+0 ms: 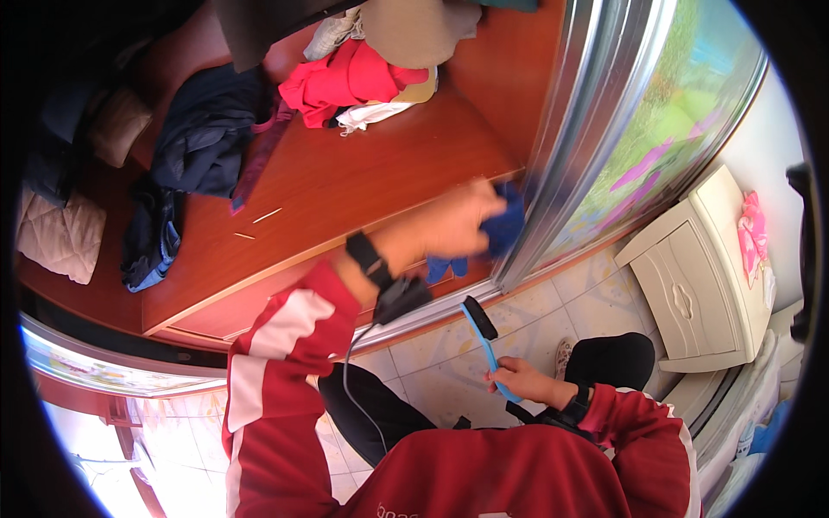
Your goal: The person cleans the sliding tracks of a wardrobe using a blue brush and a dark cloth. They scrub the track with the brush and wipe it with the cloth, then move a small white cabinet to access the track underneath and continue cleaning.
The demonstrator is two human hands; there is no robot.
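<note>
My left hand [460, 217], blurred, is shut on a dark blue cloth [508, 220] near the right end of the wooden wardrobe shelf's front edge. More blue fabric [447, 267] hangs below that hand; whether it is the same piece cannot be told. My right hand [528, 381] grips the light blue handle of a brush [480, 318] with black bristles, raised above the tiled floor. Before me lies the reddish-brown wardrobe shelf [350, 178], and two thin light-coloured slivers [267, 215] rest on it.
Folded dark clothing [207, 129], jeans [152, 239] and a red garment [350, 81] lie on the shelf. Metal sliding-door frames [576, 129] stand at the right. A cream bedside cabinet [686, 291] is beyond them, with pink cloth [751, 233] on top. A cable [350, 382] hangs from my left wrist.
</note>
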